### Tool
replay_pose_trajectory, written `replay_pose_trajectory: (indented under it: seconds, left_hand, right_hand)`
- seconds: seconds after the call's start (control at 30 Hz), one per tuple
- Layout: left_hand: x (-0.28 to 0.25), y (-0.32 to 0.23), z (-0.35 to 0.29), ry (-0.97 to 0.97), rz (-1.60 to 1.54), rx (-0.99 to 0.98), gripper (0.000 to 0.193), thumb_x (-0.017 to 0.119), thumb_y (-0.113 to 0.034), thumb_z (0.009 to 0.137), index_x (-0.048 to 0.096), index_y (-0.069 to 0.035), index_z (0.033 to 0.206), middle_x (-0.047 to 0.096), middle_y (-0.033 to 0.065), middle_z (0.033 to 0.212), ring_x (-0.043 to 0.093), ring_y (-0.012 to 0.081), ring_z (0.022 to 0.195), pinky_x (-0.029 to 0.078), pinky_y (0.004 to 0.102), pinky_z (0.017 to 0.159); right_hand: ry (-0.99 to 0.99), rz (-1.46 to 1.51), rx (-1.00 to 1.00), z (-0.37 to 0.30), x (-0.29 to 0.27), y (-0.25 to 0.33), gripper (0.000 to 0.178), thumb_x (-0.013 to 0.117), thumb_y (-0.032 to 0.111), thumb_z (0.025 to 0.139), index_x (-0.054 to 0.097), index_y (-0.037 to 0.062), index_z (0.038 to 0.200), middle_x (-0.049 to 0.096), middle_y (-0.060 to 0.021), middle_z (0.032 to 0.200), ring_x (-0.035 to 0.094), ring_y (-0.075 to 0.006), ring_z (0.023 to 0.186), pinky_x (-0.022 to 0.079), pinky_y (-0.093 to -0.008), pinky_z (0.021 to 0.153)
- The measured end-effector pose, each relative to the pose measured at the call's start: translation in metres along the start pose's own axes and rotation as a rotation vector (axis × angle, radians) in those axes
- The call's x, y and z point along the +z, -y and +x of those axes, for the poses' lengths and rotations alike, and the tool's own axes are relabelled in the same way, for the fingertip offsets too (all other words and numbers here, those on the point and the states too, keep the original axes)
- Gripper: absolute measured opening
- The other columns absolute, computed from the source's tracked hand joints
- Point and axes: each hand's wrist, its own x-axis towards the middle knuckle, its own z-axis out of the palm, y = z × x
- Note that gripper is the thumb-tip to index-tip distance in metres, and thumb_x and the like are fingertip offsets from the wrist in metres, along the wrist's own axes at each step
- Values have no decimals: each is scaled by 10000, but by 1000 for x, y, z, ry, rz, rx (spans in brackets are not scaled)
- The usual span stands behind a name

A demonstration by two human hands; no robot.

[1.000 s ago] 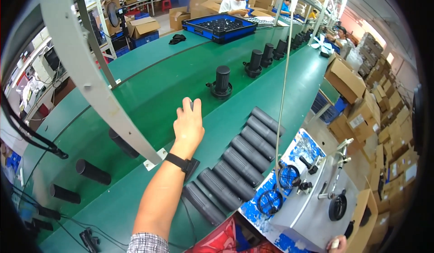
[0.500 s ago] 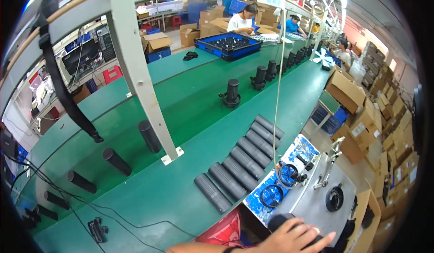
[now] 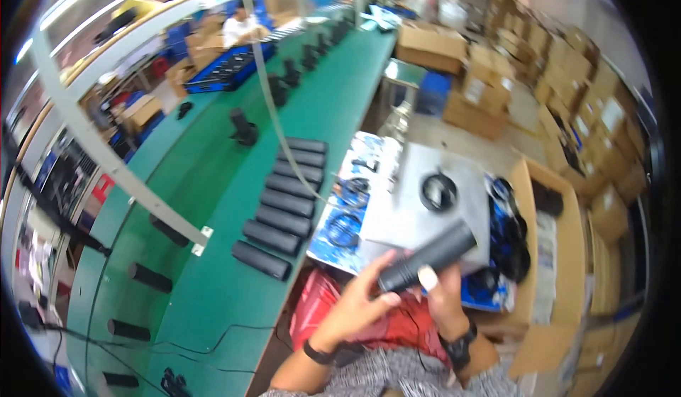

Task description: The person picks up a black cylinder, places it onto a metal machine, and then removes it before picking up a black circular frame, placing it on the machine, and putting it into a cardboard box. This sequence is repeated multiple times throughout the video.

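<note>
A black ribbed cylinder is tilted in front of me, its far end pointing up and right. My right hand grips it from below, thumb on its side. My left hand is closed round its lower left end, thumb and fingers on either side. Beyond the cylinder is a grey metal plate with a black ring on it. To the left, several similar black cylinders lie side by side on the green bench. Black wheel-like rings rest on a blue-and-white board.
Black parts in blue bags and an open carton stand at the right. A metal clamp fixture rises behind the plate. A thin hanging cord and a post cross the bench. Stacked cartons fill the far right.
My view has turned right and down. My right hand has brought the cylinder up from beside the metal plate, and my left hand has come into view and taken hold of it too.
</note>
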Motion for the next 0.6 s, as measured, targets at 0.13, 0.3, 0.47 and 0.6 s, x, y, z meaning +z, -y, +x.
replay_pose_trajectory:
  seconds: [0.13,0.3,0.47,0.6]
  left_hand:
    - [30,5,17,3,-192,-58,797,817,-151,937,394,24,1590,556,111,1465,578,173,1286,540,346,1029]
    - [44,22,18,-9,-140,-152,780,830,-100,912,435,2,1577,553,125,1466,595,166,1261,556,325,975]
    - [30,27,50,-11,688,195,564,811,-132,913,591,-41,1425,671,119,1194,684,211,979,544,362,792]
    - [21,45,101,-122,1101,480,328,806,-175,902,717,-83,1203,673,88,910,657,258,768,479,395,651]
  right_hand:
    - [-139,84,-120,2,-9,11,402,732,194,1008,524,32,1312,685,-99,1120,593,-91,630,425,-224,457]
    - [-207,174,-23,-15,-32,28,374,738,187,1001,538,36,1279,678,-75,1031,592,-89,637,426,-233,461]
    - [-131,-59,-117,37,-79,46,379,744,258,1001,573,42,1262,700,-62,987,619,-93,667,437,-224,490]
    - [-238,-254,-523,127,-115,45,392,782,201,971,578,30,1259,702,-47,983,671,-134,744,546,-273,624]
